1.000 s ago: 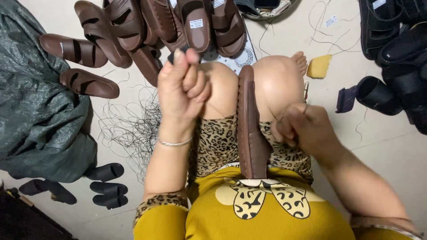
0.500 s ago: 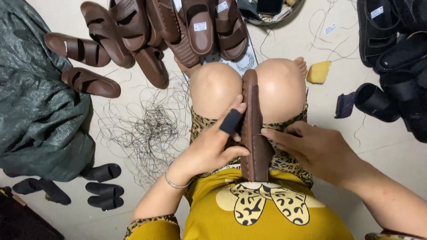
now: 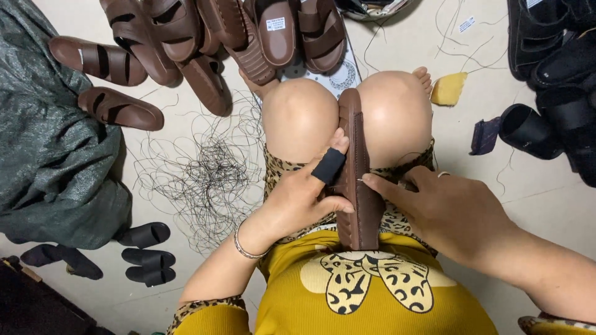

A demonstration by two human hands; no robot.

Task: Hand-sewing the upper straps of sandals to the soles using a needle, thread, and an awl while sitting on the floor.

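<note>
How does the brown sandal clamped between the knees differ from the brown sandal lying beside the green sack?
The clamped sandal stands on edge, gripped by the left hand and touched by the right hand; the floor sandal lies flat, untouched. The first shows its ribbed sole, the second its slotted strap. Both are dark brown.

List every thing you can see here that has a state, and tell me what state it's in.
Brown rubber sandal: on edge, clamped between the knees.
Left hand: gripping the sandal, black sleeve on one finger.
Right hand: fingertips pinched at the sandal's edge.
Pile of brown sandals: heaped on the floor.
Black thread: loose tangle.
Grey-green sack: crumpled.
</note>
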